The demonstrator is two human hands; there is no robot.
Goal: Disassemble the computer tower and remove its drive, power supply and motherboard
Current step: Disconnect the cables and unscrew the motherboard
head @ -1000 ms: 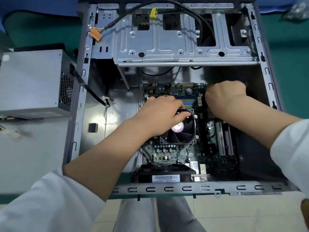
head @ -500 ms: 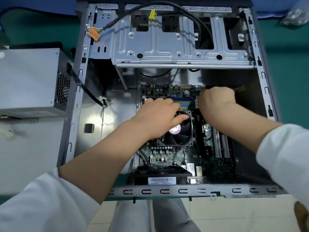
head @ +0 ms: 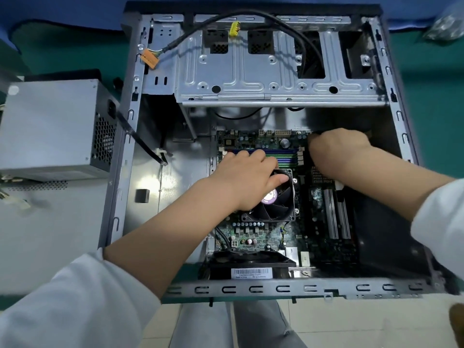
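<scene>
- Head view: the computer tower (head: 130, 156) lies on its side, open. The power supply (head: 52, 126) already sits outside it to the left, and the drive cage (head: 271, 79) looks empty.
- The motherboard (head: 261, 237) is still inside, against the case floor.
- The left hand (head: 248, 182) rests on the CPU cooler fan (head: 276, 204), fingers curled over its frame, thumb on the fan, probably to steady or lift the board.
- The right hand (head: 339, 149) is curled at the board's far right corner; whether it grips the edge or something there, I cannot tell.
- Loose front-panel cables with a yellow connector (head: 234, 28) and an orange connector (head: 149, 60) lie over the cage, out of the way.
</scene>
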